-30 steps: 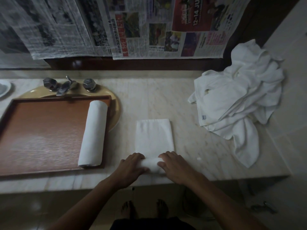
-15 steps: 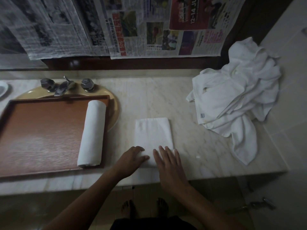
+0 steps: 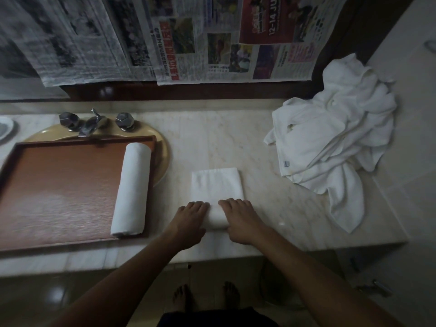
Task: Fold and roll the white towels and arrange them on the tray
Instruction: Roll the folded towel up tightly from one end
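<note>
Gripping the half-rolled towel (image 3: 217, 185) right of the tray (image 3: 59, 185), left hand (image 3: 188, 221) and right hand (image 3: 241, 220) apparently curl fingers (image 3: 200, 205) over it.

— Where was the tray (image 3: 59, 197) set?
— On the counter (image 3: 212, 142), left, over the basin (image 3: 162, 147), taps (image 3: 90, 123) behind it. A rolled towel (image 3: 131, 190) was laid along its right side.
— And rightward?
— A part-rolled towel (image 3: 217, 185) was laid beside the tray, with the left hand (image 3: 188, 220) and right hand (image 3: 240, 220) placed on its near end. A towel heap (image 3: 330, 142) was piled far right, and newspapers (image 3: 165, 38) were hung behind.
</note>
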Available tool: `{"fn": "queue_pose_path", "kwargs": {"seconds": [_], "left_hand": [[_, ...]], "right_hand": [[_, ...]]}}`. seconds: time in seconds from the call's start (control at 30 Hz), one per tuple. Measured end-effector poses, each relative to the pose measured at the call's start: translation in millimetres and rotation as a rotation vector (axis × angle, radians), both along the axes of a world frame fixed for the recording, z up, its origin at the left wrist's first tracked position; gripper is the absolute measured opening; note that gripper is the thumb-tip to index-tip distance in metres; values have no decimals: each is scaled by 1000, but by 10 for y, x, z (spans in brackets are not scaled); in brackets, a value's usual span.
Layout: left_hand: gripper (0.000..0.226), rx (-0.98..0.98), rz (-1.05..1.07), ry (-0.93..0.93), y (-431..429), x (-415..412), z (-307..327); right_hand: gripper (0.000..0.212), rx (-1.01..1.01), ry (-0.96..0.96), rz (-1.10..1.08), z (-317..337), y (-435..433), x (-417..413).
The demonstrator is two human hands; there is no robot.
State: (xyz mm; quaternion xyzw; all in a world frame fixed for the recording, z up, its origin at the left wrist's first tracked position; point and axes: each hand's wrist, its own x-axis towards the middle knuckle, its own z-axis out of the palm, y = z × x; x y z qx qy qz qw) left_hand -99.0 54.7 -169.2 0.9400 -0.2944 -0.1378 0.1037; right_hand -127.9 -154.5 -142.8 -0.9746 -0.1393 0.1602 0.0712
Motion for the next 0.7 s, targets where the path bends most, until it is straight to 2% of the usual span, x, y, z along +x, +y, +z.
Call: {"fn": "queue_pose_path", "kwargs": {"seconds": [0.17, 0.37, 0.53, 0.7], "left_hand": [[74, -38, -88, 1, 172, -301, 29], [56, -157, -122, 37, 285, -525, 11], [58, -150, -81, 102, 251, -400, 66], [62, -96, -18, 208, 190, -209, 108]], "right_hand": [[72, 174, 114, -130, 80, -87, -310], [64, 304, 120, -112, 3, -208, -591], [68, 201, 16, -88, -22, -165, -571], [70, 111, -221, -70, -45, 91, -901]]}}
